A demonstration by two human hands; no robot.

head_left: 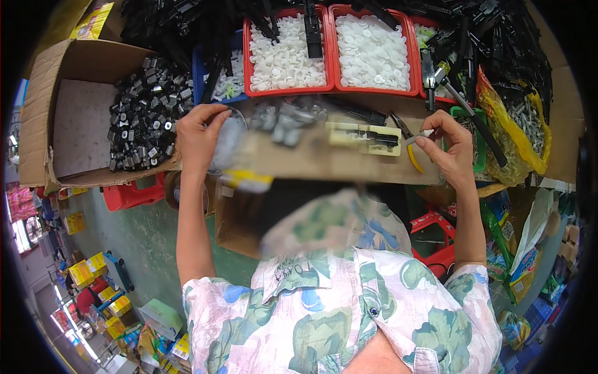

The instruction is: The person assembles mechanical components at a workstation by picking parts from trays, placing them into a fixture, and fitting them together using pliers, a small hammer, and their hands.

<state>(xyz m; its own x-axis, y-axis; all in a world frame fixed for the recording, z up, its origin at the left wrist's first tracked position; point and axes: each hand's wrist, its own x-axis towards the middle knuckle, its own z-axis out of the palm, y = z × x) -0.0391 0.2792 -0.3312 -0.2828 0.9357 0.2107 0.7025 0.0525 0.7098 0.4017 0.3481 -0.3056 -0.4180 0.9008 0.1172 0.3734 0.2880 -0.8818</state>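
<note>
My left hand (pixel 200 132) is at the left of the bench, thumb and fingertips pinched together at the edge of a round, clear dish (pixel 232 142); whatever lies between them is too small to make out. On the right, my right hand (pixel 450 148) pinches a small white plastic piece (pixel 426 133). Between the hands sits a cream fixture block (pixel 339 138) with a long black part (pixel 374 139) lying in it. Yellow-handled pliers (pixel 412 153) rest between the block and my right hand. Loose silver metal parts (pixel 288 121) lie nearer the left hand, partly blurred.
Red bins (pixel 249 59) of white pieces line the back, below heaped black parts (pixel 498 37). A cardboard box (pixel 40 118) of metal parts (pixel 149 118) stands left. A hammer (pixel 476 118), a green basket (pixel 479 159) and a yellow bag (pixel 539 137) are on the right.
</note>
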